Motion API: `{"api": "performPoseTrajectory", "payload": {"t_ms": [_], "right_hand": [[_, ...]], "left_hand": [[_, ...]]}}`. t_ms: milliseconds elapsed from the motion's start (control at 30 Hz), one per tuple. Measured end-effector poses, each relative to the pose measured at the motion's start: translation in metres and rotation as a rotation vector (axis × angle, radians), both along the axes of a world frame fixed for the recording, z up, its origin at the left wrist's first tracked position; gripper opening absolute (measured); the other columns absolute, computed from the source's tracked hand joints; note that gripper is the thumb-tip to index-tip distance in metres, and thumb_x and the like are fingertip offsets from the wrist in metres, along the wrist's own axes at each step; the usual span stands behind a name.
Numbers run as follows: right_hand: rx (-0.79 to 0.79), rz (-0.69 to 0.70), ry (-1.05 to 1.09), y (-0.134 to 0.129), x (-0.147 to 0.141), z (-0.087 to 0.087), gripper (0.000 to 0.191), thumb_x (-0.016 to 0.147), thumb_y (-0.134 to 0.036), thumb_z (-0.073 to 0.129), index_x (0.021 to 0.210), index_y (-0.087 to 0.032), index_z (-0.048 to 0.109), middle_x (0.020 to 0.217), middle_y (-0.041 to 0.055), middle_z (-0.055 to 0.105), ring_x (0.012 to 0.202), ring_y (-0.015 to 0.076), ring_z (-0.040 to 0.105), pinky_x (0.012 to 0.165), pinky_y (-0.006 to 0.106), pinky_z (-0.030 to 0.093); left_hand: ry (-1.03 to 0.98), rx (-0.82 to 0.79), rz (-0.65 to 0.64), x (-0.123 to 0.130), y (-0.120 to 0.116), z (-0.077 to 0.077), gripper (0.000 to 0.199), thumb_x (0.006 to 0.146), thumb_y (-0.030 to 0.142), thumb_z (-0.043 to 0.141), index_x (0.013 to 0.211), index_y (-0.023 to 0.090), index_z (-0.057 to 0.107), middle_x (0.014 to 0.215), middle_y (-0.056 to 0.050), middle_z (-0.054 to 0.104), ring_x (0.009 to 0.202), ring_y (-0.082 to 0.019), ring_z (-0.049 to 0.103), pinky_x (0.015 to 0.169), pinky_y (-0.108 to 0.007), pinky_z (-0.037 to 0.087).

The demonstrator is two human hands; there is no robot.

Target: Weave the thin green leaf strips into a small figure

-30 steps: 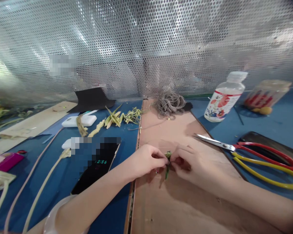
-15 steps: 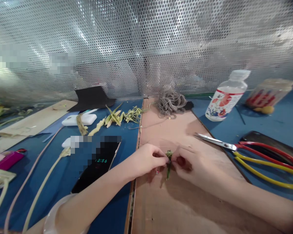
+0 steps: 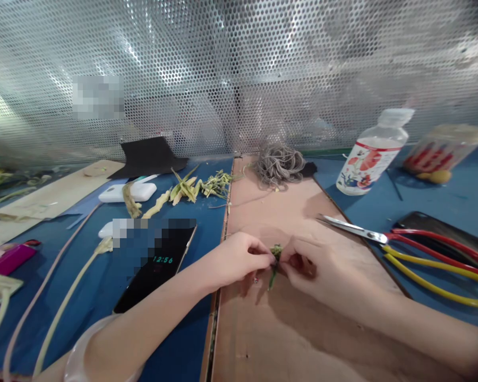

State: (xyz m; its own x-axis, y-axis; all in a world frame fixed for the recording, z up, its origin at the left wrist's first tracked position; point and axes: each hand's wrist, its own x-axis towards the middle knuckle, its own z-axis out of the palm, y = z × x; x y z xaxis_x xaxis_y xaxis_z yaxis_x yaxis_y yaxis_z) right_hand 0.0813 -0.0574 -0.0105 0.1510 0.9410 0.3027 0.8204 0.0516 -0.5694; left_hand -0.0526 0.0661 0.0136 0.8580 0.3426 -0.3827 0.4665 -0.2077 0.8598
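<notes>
A small green plant sprig (image 3: 273,277) stands between my two hands over the tan board, its leafy top just above my fingertips and its stem below. My left hand (image 3: 250,261) pinches it from the left with thumb and index finger. From the right, my right hand (image 3: 305,262) has its thumb and index finger pressed together at the same sprig. The fingertips of both hands nearly touch, and they hide the sprig's middle. Scissors (image 3: 376,237) with red and yellow handles lie to the right of my right hand.
Grey string (image 3: 279,165) lies in a tangle at the board's far end. A bottle (image 3: 368,159) and a jar (image 3: 438,156) stand back right. On the left are a phone (image 3: 163,265), cables, a white device (image 3: 143,191) and plant pieces (image 3: 185,188). Perforated metal (image 3: 223,69) rises behind.
The sprig's lower stem has tilted slightly to the left. Both hands keep their pinch in nearly the same place. The view has shifted slightly.
</notes>
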Motion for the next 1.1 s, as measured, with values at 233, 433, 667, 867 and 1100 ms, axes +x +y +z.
{"api": "performPoseTrajectory", "payload": {"t_ms": [233,433,667,867,1100], "right_hand": [[-0.029,0.006,-0.004,-0.0021,-0.0008,0.0051,0.011,0.072,-0.009,0.051,0.067,-0.018,0.056,0.059,-0.0024,0.054,0.053,0.0098,0.047,0.050,0.020,0.036],[-0.066,0.023,0.026,-0.0016,0.0008,0.0056,0.015,0.077,-0.012,0.047,0.071,-0.018,0.058,0.058,-0.0016,0.055,0.050,0.0096,0.046,0.046,0.021,0.035],[-0.036,-0.017,0.023,0.0007,0.0000,0.0055,0.012,0.071,-0.012,0.051,0.063,-0.019,0.057,0.053,-0.0034,0.054,0.047,0.0087,0.045,0.045,0.020,0.035],[-0.043,0.001,0.044,0.0025,0.0011,0.0011,0.010,0.070,-0.011,0.052,0.064,-0.018,0.056,0.054,-0.0035,0.053,0.048,0.0091,0.046,0.046,0.020,0.035],[-0.043,0.006,0.041,0.0012,0.0022,-0.0015,0.009,0.070,-0.010,0.053,0.067,-0.018,0.056,0.058,-0.0033,0.053,0.053,0.0097,0.048,0.049,0.020,0.037]], "left_hand": [[0.011,0.012,-0.008,-0.0005,-0.0006,0.0006,0.025,0.074,0.037,0.053,0.073,0.013,0.059,0.054,0.001,0.052,0.037,-0.003,0.037,0.034,-0.015,0.023],[0.030,0.014,-0.003,-0.0005,-0.0002,0.0016,0.026,0.074,0.038,0.053,0.076,0.014,0.061,0.053,0.002,0.052,0.034,-0.003,0.033,0.033,-0.015,0.021],[0.045,0.018,0.008,-0.0011,0.0000,0.0006,0.027,0.074,0.040,0.052,0.077,0.014,0.061,0.052,0.002,0.051,0.035,-0.003,0.037,0.033,-0.015,0.021],[0.050,0.019,0.006,-0.0011,0.0008,0.0004,0.028,0.073,0.040,0.053,0.078,0.013,0.061,0.053,0.002,0.052,0.036,-0.004,0.036,0.033,-0.015,0.021],[0.021,0.025,0.008,-0.0012,-0.0008,0.0012,0.026,0.074,0.037,0.053,0.076,0.013,0.062,0.051,0.002,0.052,0.037,-0.003,0.035,0.036,-0.016,0.022]]}}
